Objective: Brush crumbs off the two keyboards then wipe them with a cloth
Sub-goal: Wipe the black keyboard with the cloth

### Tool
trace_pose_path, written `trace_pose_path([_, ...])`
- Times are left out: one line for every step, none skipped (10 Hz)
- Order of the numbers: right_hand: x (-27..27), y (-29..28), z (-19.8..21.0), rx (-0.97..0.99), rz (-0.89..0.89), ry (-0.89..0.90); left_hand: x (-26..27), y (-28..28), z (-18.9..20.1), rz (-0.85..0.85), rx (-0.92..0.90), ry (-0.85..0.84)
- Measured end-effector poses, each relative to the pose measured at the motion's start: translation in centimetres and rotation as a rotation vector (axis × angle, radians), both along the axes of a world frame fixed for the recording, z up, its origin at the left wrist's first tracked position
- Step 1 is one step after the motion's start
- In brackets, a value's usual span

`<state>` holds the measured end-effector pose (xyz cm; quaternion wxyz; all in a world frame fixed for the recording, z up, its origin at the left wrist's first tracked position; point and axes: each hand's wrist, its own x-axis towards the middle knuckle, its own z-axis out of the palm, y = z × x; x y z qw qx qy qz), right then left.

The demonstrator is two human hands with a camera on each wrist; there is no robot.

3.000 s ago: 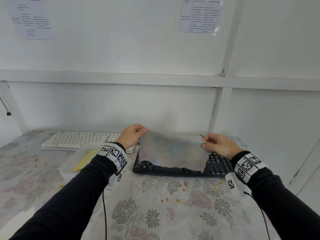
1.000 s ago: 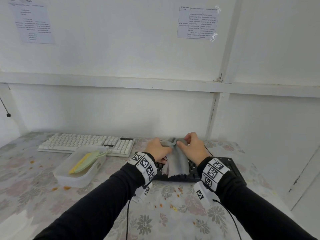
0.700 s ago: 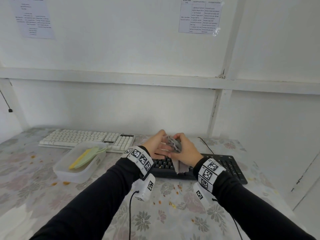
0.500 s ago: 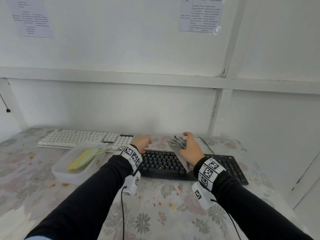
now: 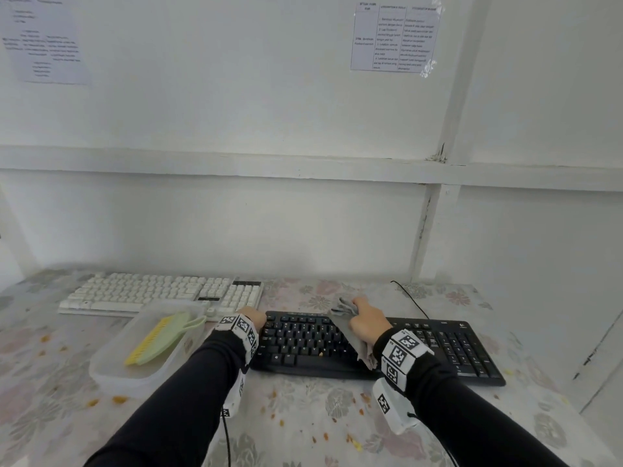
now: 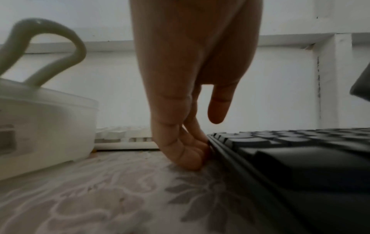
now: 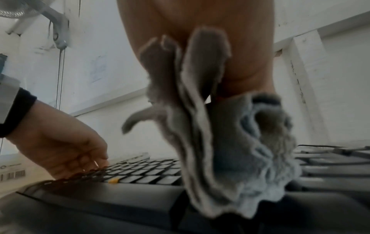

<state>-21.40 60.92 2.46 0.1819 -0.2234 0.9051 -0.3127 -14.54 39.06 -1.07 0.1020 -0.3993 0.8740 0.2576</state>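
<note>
White-painted boards back a worktop (image 5: 303, 429) covered in a grey floral cloth and scattered with orange crumbs. At the worktop's middle lies a black full-size keyboard (image 5: 448, 348), its right end near the worktop's right edge, a black cable running from behind it toward the wall. The person's right hand (image 5: 369, 323) rests over the keyboard's centre, its grip closed on a bunched grey wiping cloth (image 5: 357, 335) that touches the keys; in the right wrist view the cloth (image 7: 230, 150) hangs in folds and hides the fingers. The left hand (image 6: 180, 110) stands at the keyboard's left end, fingertips (image 6: 192, 156) down on the worktop and pressed against the black edge, thumb free, the grip loose and holding nothing. One orange crumb (image 5: 320, 354) sits on the lower key row. Behind and to the left, a white full-size keyboard (image 5: 161, 293) lies along the wall, well apart from the hands. Just in front of it a translucent plastic tub (image 5: 111, 369) carries a pale green brush with yellow bristles (image 5: 158, 338); only a narrow strip of bare worktop separates tub and left wrist. Two printed sheets on the wall are too blurred to read.
</note>
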Motion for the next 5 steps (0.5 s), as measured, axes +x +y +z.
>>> trace_pose_path([0.0,-0.5,-0.4,0.078,0.043,-0.017,-0.3,0.6,0.6,-0.062,0.027,-0.047])
trace_pose_path([0.0,-0.8,-0.5,0.146,0.089,-0.020,-1.0,0.6,0.6,-0.180,-0.014,-0.072])
trace_pose_path([-0.1,-1.0,-0.9,0.127,0.084,-0.065,-0.9,0.4,0.6,-0.280,-0.088,-0.095])
trace_pose_path([0.0,-1.3,-1.5,0.090,0.093,-0.060,-0.9,-0.4,-0.1,-0.217,-0.004,-0.045])
trace_pose_path([0.5,-1.6,-1.4,0.153,0.158,0.060,-1.4,-0.8,-0.7,-0.141,0.091,0.011])
